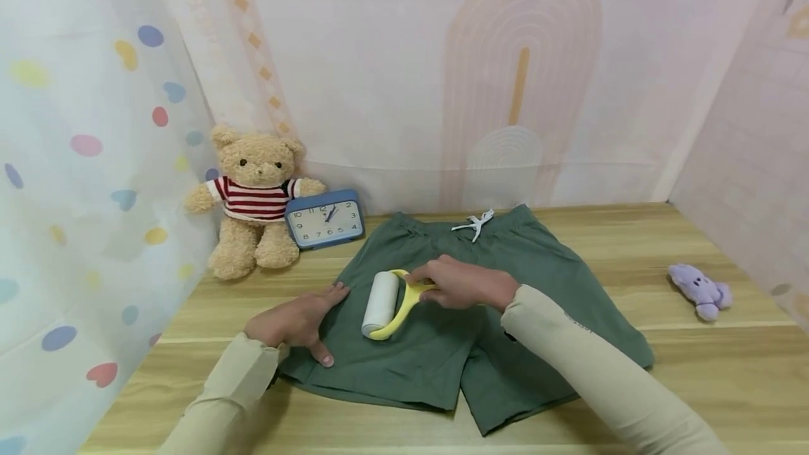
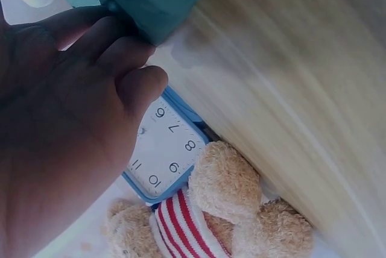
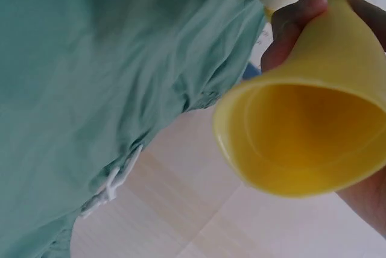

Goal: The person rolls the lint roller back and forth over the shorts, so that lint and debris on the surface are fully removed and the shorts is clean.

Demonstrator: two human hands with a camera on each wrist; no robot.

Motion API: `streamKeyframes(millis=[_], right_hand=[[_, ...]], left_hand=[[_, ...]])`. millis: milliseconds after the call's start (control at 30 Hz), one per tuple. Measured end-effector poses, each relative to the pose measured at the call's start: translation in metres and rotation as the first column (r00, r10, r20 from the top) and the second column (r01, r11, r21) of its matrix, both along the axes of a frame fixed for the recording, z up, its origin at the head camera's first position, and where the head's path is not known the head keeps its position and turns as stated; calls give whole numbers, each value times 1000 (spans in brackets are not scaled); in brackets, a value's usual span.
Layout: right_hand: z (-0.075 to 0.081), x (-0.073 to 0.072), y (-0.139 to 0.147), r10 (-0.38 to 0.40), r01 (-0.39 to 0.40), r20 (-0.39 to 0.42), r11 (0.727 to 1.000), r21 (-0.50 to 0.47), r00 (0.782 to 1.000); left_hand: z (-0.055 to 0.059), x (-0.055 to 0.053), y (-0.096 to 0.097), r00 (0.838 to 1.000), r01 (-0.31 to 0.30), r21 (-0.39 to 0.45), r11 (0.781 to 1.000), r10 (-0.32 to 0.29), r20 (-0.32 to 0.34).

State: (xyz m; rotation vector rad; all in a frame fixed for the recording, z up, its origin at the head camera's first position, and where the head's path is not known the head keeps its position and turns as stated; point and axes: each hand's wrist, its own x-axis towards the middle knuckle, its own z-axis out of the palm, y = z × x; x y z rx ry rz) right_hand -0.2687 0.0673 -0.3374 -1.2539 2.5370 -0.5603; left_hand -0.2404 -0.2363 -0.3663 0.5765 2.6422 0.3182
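Observation:
A pair of green shorts (image 1: 430,364) lies flat on the wooden table, its waistband and white drawstring (image 1: 475,223) at the far side. My right hand (image 1: 464,282) grips the yellow handle of a lint roller (image 1: 381,300), whose white roll lies on the left leg of the shorts. In the right wrist view the lint roller's hollow yellow handle end (image 3: 301,137) faces the camera. My left hand (image 1: 297,318) rests with fingers spread on the left edge of the shorts. The left wrist view shows the left hand (image 2: 78,89) from its side, fingertips at the green cloth.
A teddy bear (image 1: 255,195) in a striped shirt sits at the back left, beside a blue clock (image 1: 325,220). On the right of the table (image 1: 708,385) lies a small purple plush toy (image 1: 698,290). Patterned cloth hangs behind and at both sides.

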Motion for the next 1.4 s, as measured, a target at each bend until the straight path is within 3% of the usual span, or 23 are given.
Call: streamKeyframes(millis=[533, 733, 1100, 1400], right_hand=[[9, -1, 60, -14, 15, -4, 998, 58, 1000], [7, -2, 90, -13, 13, -2, 1000, 25, 1000], [7, -7, 145, -61, 67, 138, 997, -42, 989], [11, -7, 192, -94, 107, 186, 993, -58, 978]], left_hand=[[4, 2, 3, 999, -37, 4, 999, 37, 32], [2, 2, 5, 998, -45, 15, 999, 45, 37], [4, 3, 3, 999, -29, 26, 999, 28, 43], [5, 4, 3, 999, -41, 7, 999, 41, 35]])
